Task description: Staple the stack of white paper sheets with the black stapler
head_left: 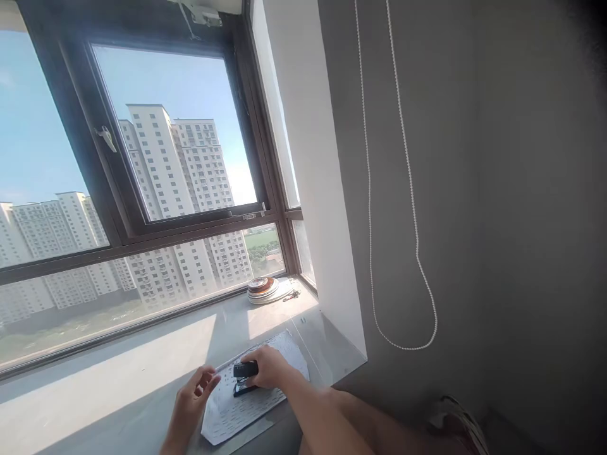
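A black stapler (pixel 245 370) stands on a white sheet of paper (pixel 256 407) with rows of small dark marks. My right hand (pixel 269 366) is wrapped around the stapler's rear part, so that end is hidden. The stapler's front points left, and a gap shows between its upper arm and base. My left hand (pixel 194 393) hovers by the paper's left edge, its fingers loosely bent and thumb apart, with nothing visible in it. Small dark specks lie on the paper between the two hands; they are too small to name.
The paper lies on a pale windowsill (pixel 128 392). A stack of round, plate-like pieces (pixel 263 289) with a brown top sits in the far corner, small dark items (pixel 291 296) beside it. A beaded blind cord (pixel 371 253) hangs on the grey wall at right.
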Demonstrator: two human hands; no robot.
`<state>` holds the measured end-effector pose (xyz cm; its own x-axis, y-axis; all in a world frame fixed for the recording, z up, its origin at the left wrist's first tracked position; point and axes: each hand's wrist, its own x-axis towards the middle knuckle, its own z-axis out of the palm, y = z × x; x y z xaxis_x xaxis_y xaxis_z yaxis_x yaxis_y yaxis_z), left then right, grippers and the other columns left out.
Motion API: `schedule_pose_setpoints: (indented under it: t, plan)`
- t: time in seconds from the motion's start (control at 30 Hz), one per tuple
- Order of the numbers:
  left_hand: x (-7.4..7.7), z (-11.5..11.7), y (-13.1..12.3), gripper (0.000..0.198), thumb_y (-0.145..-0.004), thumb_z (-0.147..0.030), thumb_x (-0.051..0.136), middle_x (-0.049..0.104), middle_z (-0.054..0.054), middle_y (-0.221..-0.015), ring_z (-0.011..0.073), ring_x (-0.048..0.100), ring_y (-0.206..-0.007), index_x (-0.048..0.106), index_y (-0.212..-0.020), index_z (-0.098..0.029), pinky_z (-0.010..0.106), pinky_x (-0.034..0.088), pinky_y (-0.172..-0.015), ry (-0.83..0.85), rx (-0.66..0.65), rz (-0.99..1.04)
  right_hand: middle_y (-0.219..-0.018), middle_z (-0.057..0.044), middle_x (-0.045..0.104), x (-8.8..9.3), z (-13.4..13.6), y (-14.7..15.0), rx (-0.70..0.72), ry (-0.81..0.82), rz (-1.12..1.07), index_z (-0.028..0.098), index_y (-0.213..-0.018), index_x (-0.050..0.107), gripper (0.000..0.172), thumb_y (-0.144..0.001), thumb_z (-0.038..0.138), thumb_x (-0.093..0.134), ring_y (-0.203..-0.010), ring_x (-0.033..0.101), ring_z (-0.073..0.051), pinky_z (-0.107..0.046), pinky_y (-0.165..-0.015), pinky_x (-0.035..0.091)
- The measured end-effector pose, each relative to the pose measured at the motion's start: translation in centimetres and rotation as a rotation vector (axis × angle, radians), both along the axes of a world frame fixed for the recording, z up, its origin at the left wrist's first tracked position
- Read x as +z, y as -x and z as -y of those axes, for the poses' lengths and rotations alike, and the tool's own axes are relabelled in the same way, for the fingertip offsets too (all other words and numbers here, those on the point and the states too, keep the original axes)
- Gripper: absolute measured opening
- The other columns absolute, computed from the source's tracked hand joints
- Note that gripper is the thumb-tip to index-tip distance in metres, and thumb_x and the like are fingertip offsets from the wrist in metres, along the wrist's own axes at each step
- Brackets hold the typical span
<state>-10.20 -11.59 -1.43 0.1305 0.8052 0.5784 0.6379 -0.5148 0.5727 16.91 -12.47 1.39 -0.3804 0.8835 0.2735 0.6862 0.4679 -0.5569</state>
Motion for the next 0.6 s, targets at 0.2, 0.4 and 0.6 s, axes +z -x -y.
schedule_pose_setpoints:
  t: [0.2,0.4,0.6]
  plan:
    - [-0.7,-0.2,-0.3,0.055,-0.094,-0.07,0.047,0.063,0.0,-0.063,0.018,0.058,-0.057,0.067,-0.076,-0.022,0.027,0.047,-0.058,0.029,-0.016,-0.066,-0.081,0.002,0.073,-0.8,-0.3,-4.6,-0.087,0.096,-0.067,0.022,-0.09,0.079,0.028,-0.064,0.031,0.086,-0.079,0.066,-0.02,-0.024,-0.066,0.045]
    - [-1.1,-0.2,-0.7,0.055,-0.096,-0.066,0.045,0.06,0.0,-0.063,0.0188,0.059,-0.061,0.062,-0.07,-0.022,0.027,0.046,-0.061,0.039,-0.043,-0.124,-0.099,-0.002,0.076,-2.1,0.5,-11.0,-0.05,0.025,-0.264,0.024,-0.106,0.077,0.032,-0.078,0.039,0.076,-0.094,0.068,-0.025,-0.03,-0.079,0.051]
    - [-0.7,0.4,-1.0,0.053,-0.095,-0.066,0.045,0.06,-0.001,-0.064,0.017,0.057,-0.06,0.063,-0.072,-0.021,0.025,0.045,-0.06,0.067,0.002,-0.183,-0.122,-0.008,0.072,-2.9,-1.9,-15.5,-0.377,-0.117,-0.21,0.024,-0.115,0.074,0.038,-0.097,0.025,0.041,-0.118,0.063,-0.025,-0.039,-0.104,0.047]
